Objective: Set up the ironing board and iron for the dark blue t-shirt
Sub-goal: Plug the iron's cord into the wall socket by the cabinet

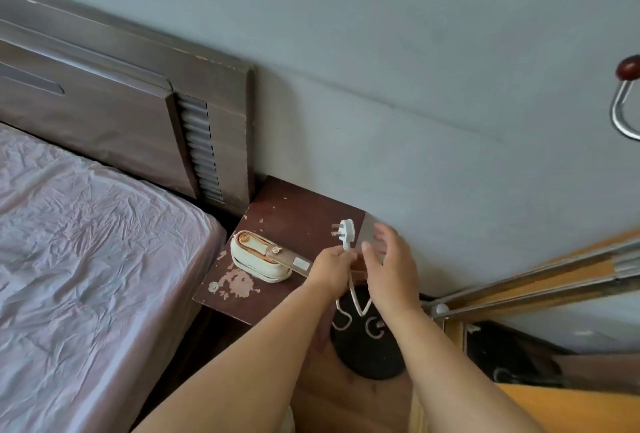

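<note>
The left hand [333, 264] pinches the cord [350, 289] below the plug [345, 230]; the right hand [388, 256] hovers open beside it. Keep the cord slack so the iron [258, 256] stays on the counter [294, 214].

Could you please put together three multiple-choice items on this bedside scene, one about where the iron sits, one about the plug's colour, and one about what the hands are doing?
1. Where is the iron?
A. On the bed
B. On the brown bedside table
C. On the floor

2. What colour is the plug?
A. Black
B. Red
C. White

3. What is the left hand doing?
A. Pinching the cord just below the plug
B. Resting flat on the bed
C. Gripping the iron's handle

Answers:
1. B, since the cream iron lies on the worn tabletop beside the bed.
2. C, as the plug and its cord are both white.
3. A, because the cord runs out of its fingers with the plug standing above them, while the right hand hovers open beside it.
</note>
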